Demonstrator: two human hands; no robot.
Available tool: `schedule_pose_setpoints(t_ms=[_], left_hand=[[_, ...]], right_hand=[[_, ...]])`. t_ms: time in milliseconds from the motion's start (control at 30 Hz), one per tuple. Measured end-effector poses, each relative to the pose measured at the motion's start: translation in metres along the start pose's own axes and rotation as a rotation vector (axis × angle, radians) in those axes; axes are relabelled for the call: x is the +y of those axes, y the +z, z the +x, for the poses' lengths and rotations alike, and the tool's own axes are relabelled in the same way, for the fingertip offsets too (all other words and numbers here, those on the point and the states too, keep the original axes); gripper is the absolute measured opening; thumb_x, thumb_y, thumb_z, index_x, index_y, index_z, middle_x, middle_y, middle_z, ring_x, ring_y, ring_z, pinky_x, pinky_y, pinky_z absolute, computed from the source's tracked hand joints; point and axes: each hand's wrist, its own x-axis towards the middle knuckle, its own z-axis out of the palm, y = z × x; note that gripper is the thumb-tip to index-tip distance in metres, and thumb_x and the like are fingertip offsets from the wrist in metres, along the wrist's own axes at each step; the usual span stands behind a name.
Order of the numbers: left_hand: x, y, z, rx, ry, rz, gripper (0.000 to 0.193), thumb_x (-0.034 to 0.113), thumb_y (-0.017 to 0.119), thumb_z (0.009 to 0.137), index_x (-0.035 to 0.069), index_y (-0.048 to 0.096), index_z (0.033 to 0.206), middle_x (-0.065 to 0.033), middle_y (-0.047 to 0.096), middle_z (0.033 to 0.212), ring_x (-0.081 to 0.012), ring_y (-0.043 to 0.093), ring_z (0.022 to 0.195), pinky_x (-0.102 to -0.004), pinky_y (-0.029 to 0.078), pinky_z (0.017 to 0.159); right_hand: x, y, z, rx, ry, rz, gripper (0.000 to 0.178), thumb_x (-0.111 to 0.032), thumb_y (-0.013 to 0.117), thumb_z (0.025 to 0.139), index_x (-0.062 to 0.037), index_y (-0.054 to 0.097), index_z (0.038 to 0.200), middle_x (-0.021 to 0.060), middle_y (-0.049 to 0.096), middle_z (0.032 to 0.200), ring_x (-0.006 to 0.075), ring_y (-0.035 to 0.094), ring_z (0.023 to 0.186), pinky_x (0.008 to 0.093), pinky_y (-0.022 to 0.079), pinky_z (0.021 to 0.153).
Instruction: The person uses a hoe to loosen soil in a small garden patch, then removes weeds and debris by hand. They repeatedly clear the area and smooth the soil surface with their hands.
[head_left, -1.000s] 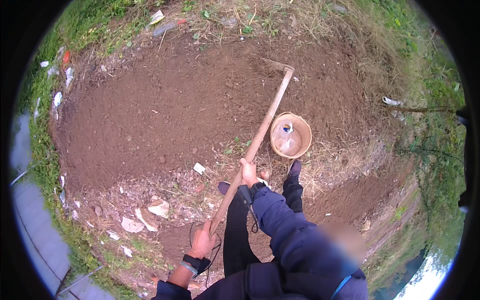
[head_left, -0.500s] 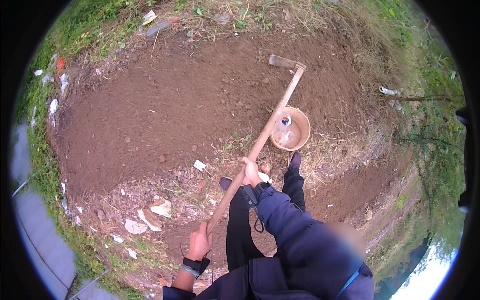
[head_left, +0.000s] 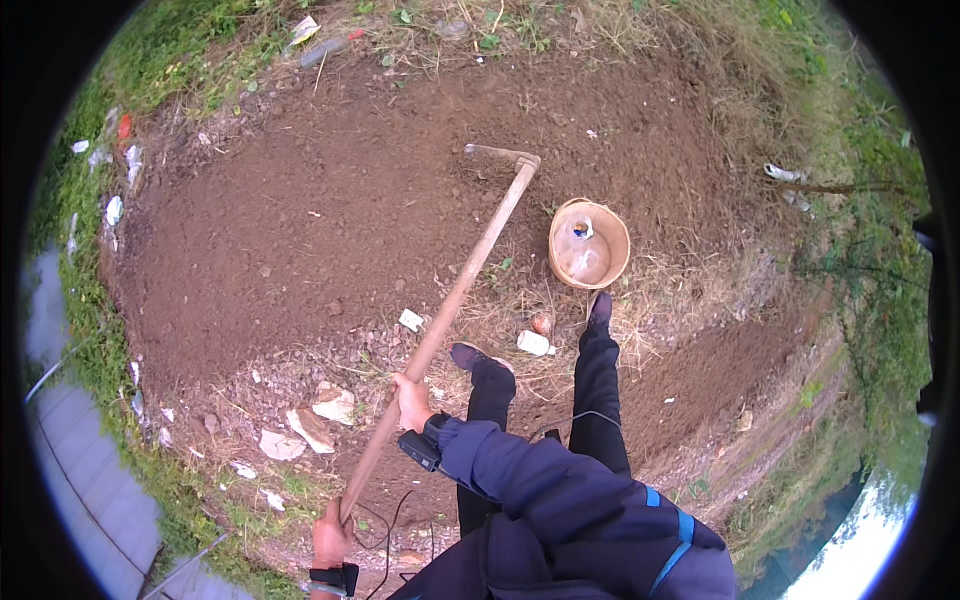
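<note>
A hoe with a long wooden handle slants across the view. My right hand is closed around the lower part of its handle. Down at the handle's near end, my left hand grips it as well. The flat hoe blade points left over the brown soil; whether it touches the ground I cannot tell. To the right of the handle, apart from it, stands a tan bucket with a clear plastic bag and something small and blue inside.
Between my feet and the bucket lie a white bottle and a reddish-brown round thing. Pale stones sit left of the handle. Litter and grass edge the plot, with grey paving at the far left. A thin cable hangs near my left hand.
Both hands and the hoe have moved left and nearer to me. The blade has shifted left and down, and the handle no longer overlaps the bucket.
</note>
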Motion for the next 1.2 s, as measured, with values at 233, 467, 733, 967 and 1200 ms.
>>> schedule_pose_setpoints(t_ms=[233, 467, 733, 967, 1200], left_hand=[[-0.019, -0.018, 0.008, -0.032, 0.046, 0.09, 0.04, 0.008, 0.062, 0.074, 0.005, 0.053, 0.114, -0.0214, 0.063, 0.072, -0.04, 0.063, 0.066, -0.0487, 0.052, 0.058], [0.064, 0.042, 0.126, 0.007, 0.24, 0.026, 0.04, 0.011, 0.066, 0.076, 0.006, 0.049, 0.111, -0.0221, 0.062, 0.076, -0.0422, 0.062, 0.068, -0.0516, 0.051, 0.06], [0.184, 0.066, 0.2, 0.082, 0.363, -0.155, 0.039, 0.006, 0.064, 0.075, 0.003, 0.049, 0.112, -0.025, 0.062, 0.079, -0.0441, 0.062, 0.07, -0.0514, 0.051, 0.064], [0.111, 0.027, 0.137, 0.036, 0.23, 0.034, 0.043, 0.007, 0.066, 0.077, 0.002, 0.051, 0.116, -0.0232, 0.064, 0.081, -0.0418, 0.063, 0.071, -0.0499, 0.052, 0.061], [0.056, -0.025, 0.101, 0.044, 0.279, 0.229, 0.046, 0.005, 0.063, 0.074, 0.003, 0.051, 0.118, -0.0227, 0.062, 0.08, -0.0415, 0.061, 0.068, -0.0498, 0.049, 0.058]], right_hand=[[0.015, 0.008, 0.013, -0.013, 0.137, 0.079, 0.015, -0.013, 0.063, 0.076, -0.0057, 0.054, 0.066, 0.0035, 0.054, 0.06, 0.0153, 0.05, 0.052, 0.032, 0.039, 0.048], [-0.13, -0.029, 0.098, -0.096, -0.121, 0.108, 0.013, -0.015, 0.06, 0.078, -0.008, 0.051, 0.071, 0.0023, 0.047, 0.06, 0.0169, 0.049, 0.052, 0.0339, 0.041, 0.048], [-0.299, -0.058, 0.144, -0.136, -0.179, -0.05, 0.018, -0.017, 0.054, 0.079, -0.0128, 0.044, 0.064, 0.0009, 0.044, 0.057, 0.0167, 0.045, 0.052, 0.0336, 0.042, 0.053], [-0.174, -0.027, 0.091, -0.153, -0.087, 0.127, 0.018, -0.02, 0.053, 0.083, -0.0118, 0.044, 0.069, 0.0015, 0.04, 0.057, 0.0186, 0.044, 0.05, 0.0347, 0.039, 0.05], [-0.103, -0.002, 0.059, -0.228, 0.203, 0.346, 0.012, -0.014, 0.058, 0.079, -0.0089, 0.051, 0.071, 0.0028, 0.049, 0.061, 0.0189, 0.051, 0.054, 0.0356, 0.044, 0.05]])
